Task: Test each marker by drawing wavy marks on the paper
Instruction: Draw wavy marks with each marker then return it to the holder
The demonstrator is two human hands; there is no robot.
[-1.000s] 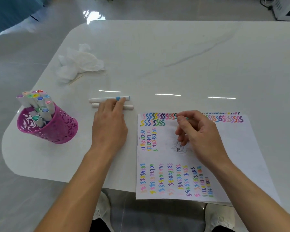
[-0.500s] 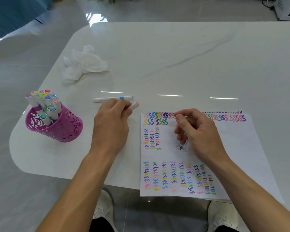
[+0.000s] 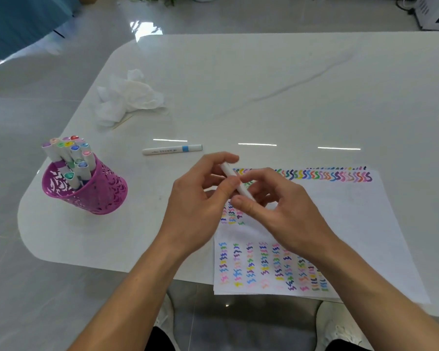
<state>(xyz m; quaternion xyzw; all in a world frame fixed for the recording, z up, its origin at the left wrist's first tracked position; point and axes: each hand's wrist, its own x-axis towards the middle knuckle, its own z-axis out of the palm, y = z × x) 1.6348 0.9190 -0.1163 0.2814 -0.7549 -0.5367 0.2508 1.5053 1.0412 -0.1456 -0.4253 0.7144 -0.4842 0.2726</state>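
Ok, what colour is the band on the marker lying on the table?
Light blue band on the white marker; head view.

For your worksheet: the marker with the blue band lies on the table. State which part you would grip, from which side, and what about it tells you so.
Pinch the blue-band marker at the middle of its white barrel, coming down from above, fingers on its near and far sides. It lies flat on the table, lengthwise left to right, with nothing touching it.
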